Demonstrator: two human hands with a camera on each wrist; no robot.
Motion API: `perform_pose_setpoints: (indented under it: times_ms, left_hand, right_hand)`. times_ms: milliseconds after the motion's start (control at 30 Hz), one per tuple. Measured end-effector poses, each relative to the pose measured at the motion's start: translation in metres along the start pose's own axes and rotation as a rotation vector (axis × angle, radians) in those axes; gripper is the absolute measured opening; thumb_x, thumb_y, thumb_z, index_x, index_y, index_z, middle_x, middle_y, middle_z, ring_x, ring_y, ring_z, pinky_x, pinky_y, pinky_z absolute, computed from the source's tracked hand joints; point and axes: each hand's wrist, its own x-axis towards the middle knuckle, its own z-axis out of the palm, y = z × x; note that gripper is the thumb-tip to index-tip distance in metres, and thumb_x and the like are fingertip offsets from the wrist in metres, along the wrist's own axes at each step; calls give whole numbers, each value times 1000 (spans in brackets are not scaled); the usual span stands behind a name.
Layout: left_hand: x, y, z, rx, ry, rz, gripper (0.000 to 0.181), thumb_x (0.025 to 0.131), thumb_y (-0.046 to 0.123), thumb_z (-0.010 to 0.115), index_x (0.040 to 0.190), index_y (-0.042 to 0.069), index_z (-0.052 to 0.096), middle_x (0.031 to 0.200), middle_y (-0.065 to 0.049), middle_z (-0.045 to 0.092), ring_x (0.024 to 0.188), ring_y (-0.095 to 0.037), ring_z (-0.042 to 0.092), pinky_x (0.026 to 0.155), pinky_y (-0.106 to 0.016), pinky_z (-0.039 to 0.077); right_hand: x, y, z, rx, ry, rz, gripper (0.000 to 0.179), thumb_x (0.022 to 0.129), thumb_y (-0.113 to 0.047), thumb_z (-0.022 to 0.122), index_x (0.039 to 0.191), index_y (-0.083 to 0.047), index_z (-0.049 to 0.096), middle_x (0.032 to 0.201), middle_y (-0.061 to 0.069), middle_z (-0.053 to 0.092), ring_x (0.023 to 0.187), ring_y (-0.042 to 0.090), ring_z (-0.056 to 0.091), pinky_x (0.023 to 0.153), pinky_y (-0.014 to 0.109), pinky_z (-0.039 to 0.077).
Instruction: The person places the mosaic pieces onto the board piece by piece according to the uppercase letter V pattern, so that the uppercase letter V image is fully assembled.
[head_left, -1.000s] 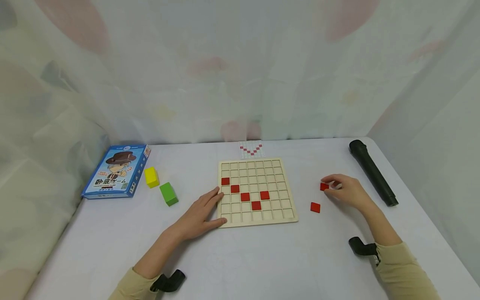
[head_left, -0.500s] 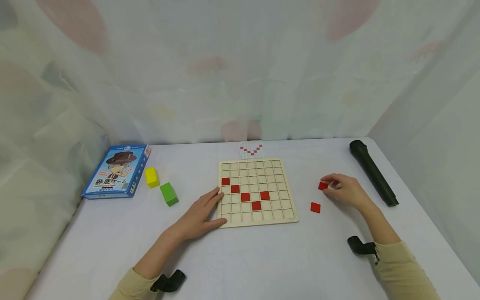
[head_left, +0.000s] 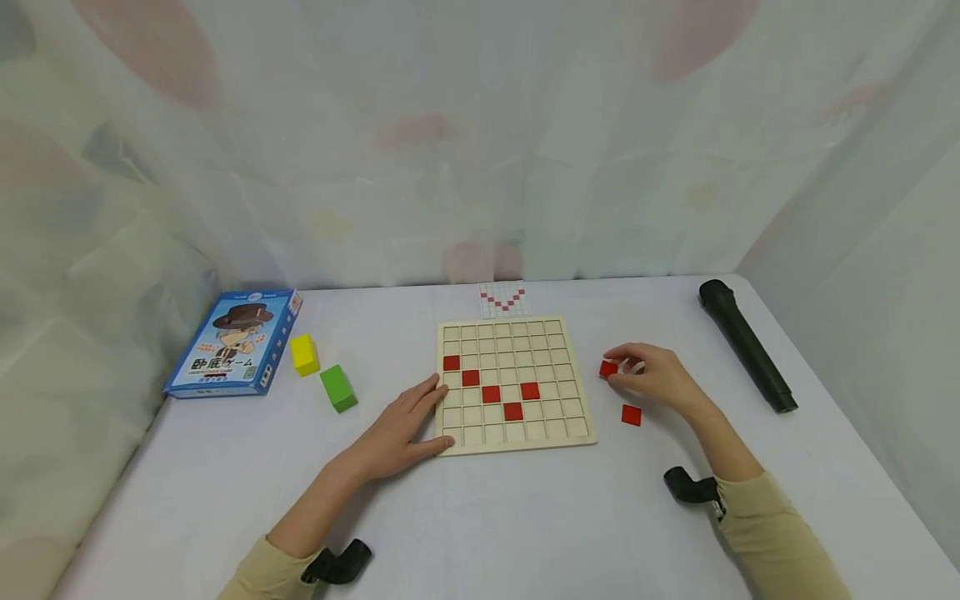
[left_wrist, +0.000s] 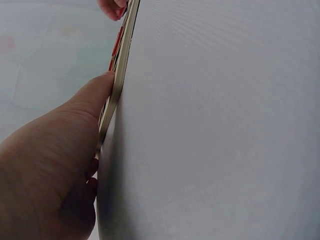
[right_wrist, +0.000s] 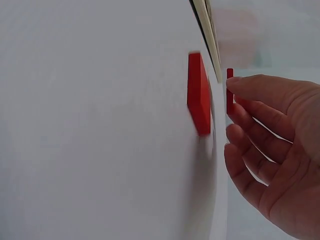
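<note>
My right hand [head_left: 651,373] pinches a small red square tile [head_left: 607,369] between thumb and fingers, just right of the wooden grid board [head_left: 555,417]. In the right wrist view that tile [right_wrist: 230,92] stands edge-on at the fingertips, clear of the table. A second red tile [head_left: 632,415] lies flat on the table below the hand. Several red tiles, one of them a tile [head_left: 513,412] low in the pattern, sit in the board's cells. My left hand [head_left: 393,433] rests at the board's left edge, fingers extended, its thumb on the near corner; the left wrist view shows the thumb [left_wrist: 95,92] against the rim.
Behind the board lies a small card [head_left: 503,300] printed with a red V of squares. To the left are a blue game box [head_left: 232,343], a yellow block [head_left: 303,355] and a green block [head_left: 338,388]. A dark flashlight-like cylinder [head_left: 746,346] lies at the right.
The right hand has lifted the farther red tile and carried it left toward the board. The left hand and the board have stayed in place.
</note>
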Motion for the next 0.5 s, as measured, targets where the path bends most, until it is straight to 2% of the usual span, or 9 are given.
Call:
perform_pose_setpoints:
  times_ms: [233, 500]
  left_hand:
    - [0, -1, 0, -1, 1, 3, 82, 91, 52, 63, 154, 9, 30, 161, -8, 19, 145, -27, 21, 113, -49, 26]
    - [-1, -1, 0, -3, 0, 6, 83, 91, 51, 63, 154, 9, 30, 161, -8, 19, 145, -27, 21, 113, -49, 26]
  right_hand:
    - [12, -18, 15, 26, -30, -31, 32, 85, -14, 75, 116, -9, 69, 103, 3, 67, 88, 21, 59, 76, 37, 50]
    - [25, -34, 29, 84, -78, -90, 32, 84, -12, 76, 114, -7, 69, 96, 2, 65, 87, 20, 58, 79, 36, 51]
